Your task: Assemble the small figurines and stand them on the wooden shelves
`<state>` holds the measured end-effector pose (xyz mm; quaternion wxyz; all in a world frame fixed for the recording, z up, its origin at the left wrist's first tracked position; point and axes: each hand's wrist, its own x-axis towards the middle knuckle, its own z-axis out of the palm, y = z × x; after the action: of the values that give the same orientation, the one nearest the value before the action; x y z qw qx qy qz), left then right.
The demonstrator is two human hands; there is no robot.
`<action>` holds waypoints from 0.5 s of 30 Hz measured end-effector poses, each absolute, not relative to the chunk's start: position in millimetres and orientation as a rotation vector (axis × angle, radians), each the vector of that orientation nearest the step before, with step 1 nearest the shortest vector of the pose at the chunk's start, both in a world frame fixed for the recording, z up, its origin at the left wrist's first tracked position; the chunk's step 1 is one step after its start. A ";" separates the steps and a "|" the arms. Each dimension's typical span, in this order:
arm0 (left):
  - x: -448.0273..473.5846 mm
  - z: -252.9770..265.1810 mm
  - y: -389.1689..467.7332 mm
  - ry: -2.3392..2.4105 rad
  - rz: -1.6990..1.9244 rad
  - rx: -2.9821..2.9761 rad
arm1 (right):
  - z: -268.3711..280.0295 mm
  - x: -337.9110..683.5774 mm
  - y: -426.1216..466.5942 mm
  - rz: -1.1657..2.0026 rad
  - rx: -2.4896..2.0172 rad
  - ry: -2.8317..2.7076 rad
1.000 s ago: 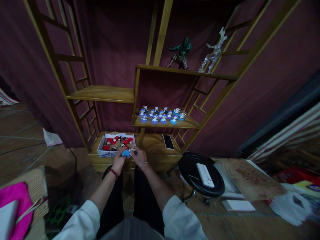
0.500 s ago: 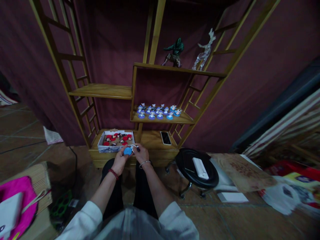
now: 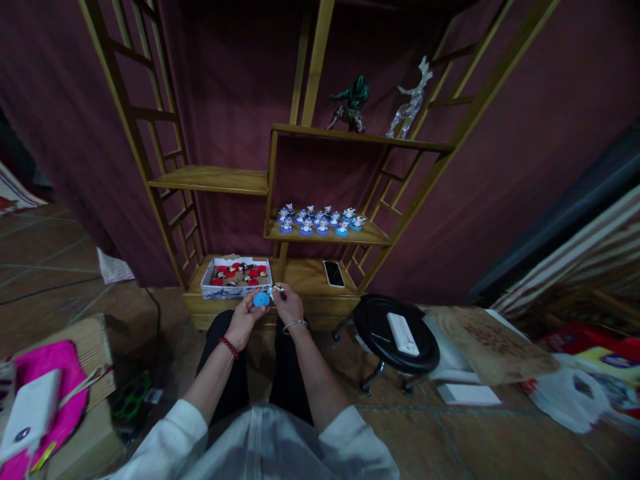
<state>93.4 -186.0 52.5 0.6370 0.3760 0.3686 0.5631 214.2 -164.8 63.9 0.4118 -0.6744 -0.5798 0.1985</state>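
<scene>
Between my two hands is a small figurine with a round blue base (image 3: 261, 299). My left hand (image 3: 242, 321) is closed on the rim of the base, whose flat underside faces me. The fingers of my right hand (image 3: 291, 309) pinch the white and dark upper part (image 3: 275, 292) of the figurine, which they partly hide. Just beyond my left hand, an open cardboard box (image 3: 225, 292) holds several small figurines with red bases. On the shelf above, several figurines (image 3: 323, 227) with purple or blue bases stand in rows.
A phone (image 3: 333, 274) lies on the low wooden shelf (image 3: 305, 283). The upper shelf bears a dark green figure (image 3: 354, 103) and a clear deer statue (image 3: 410, 100). To my right stands a black stool (image 3: 373, 327) with a white box (image 3: 403, 335) on it.
The view has shifted slightly, so the shelf and hands appear a little farther right. Both hands keep their hold on the figurine.
</scene>
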 end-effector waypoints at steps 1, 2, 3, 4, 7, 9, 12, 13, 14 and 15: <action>92.9 53.0 -185.9 0.855 1.286 0.874 | 64.0 214.1 -164.5 0.500 -1.690 -1.456; 92.7 53.5 -185.9 0.870 1.288 0.893 | 64.2 214.1 -164.2 0.497 -1.685 -1.457; 92.5 53.7 -186.0 0.887 1.291 0.911 | 64.4 214.2 -164.2 0.493 -1.680 -1.461; 92.5 53.8 -186.1 0.902 1.293 0.928 | 64.6 214.3 -164.2 0.489 -1.679 -1.465; 93.4 52.8 -186.8 0.917 1.293 0.959 | 64.9 215.1 -164.8 0.489 -1.693 -1.471; 94.6 51.9 -187.1 0.915 1.284 0.968 | 64.8 215.7 -165.4 0.492 -1.703 -1.468; 97.0 51.2 -186.6 0.949 1.273 1.010 | 64.3 217.0 -166.1 0.497 -1.697 -1.458; 97.9 51.2 -186.3 0.963 1.271 1.028 | 64.3 217.6 -166.4 0.502 -1.692 -1.455; 98.9 51.2 -186.0 0.975 1.269 1.046 | 64.4 218.3 -166.7 0.508 -1.689 -1.454; 99.8 51.1 -185.7 0.983 1.263 1.063 | 64.7 219.1 -167.1 0.511 -1.688 -1.453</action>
<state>99.8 -185.7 51.1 0.5730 0.4534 0.4191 0.5389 219.1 -167.1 64.7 0.4152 -0.6722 -0.5784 0.2033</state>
